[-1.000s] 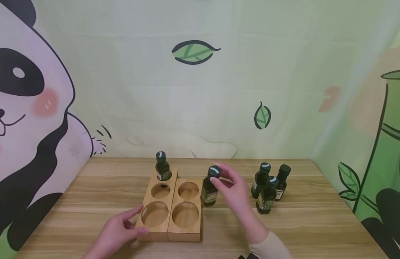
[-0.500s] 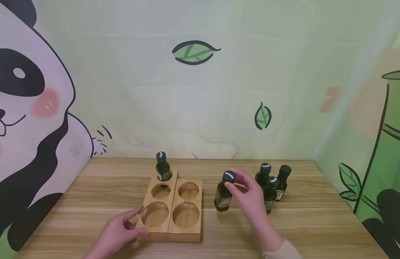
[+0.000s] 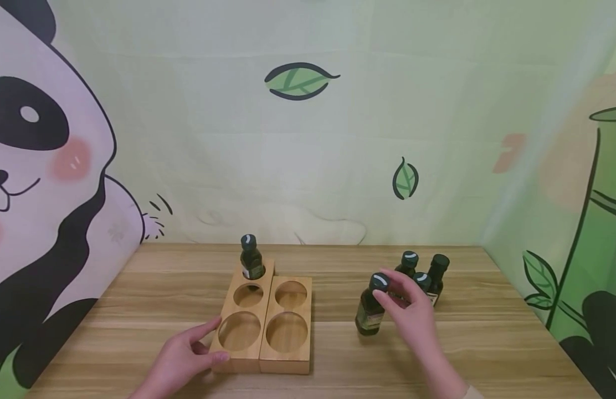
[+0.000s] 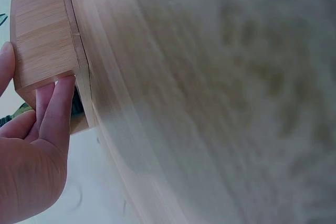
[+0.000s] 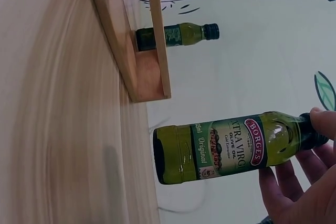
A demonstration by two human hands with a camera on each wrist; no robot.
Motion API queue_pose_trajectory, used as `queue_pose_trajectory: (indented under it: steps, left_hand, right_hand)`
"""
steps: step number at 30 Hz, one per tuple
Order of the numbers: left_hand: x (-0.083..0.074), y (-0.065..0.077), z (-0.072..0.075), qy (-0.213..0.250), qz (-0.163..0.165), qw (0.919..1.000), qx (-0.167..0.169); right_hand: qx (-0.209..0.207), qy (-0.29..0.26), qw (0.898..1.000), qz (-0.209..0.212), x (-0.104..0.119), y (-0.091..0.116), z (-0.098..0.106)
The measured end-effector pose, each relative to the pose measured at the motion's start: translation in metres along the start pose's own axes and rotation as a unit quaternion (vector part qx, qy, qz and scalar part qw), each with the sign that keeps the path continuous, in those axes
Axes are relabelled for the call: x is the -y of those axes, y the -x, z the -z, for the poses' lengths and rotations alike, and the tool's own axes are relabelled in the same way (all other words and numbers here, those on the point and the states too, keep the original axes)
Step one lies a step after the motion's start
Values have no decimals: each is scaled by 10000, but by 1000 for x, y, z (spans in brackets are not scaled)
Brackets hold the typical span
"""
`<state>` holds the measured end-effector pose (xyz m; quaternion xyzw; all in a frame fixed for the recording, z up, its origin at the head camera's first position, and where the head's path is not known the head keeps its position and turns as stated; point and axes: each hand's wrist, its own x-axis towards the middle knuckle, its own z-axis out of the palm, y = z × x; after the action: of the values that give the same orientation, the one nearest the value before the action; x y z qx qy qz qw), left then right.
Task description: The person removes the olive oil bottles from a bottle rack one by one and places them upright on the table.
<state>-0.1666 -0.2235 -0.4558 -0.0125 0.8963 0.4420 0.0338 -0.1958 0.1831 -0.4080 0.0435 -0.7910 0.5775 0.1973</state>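
Note:
My right hand point(image 3: 415, 316) pinches the black cap of a small olive oil bottle point(image 3: 369, 317) and holds it upright. In the right wrist view, its green glass and Borges label face the camera, and its base shows apart from the table. My left hand point(image 3: 175, 354) grips the near left corner of a wooden bottle holder point(image 3: 285, 364), thumb at the front and fingers on the side. The holder is two blocks side by side with round holes. Another olive oil bottle point(image 3: 251, 259) stands in its far left hole; the other holes hold nothing.
Behind the right hand stand three more dark bottles point(image 3: 439, 274), partly hidden by it. The wooden table point(image 3: 163, 288) ends at a cloth backdrop point(image 3: 333, 183) printed with a panda, leaves and bamboo.
My right hand has carried the olive oil bottle away from beside the holder, rightward and nearer to me, towards the group of bottles. The left hand and the holder have stayed put.

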Motion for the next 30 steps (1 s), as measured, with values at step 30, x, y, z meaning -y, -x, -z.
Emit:
queue_pose_trajectory:
  steps: [30]
  left_hand:
    - [-1, 0, 0, 86, 210, 9997, 46]
  right_hand:
    - [-446, 882, 9916, -838, -16, 16, 81]
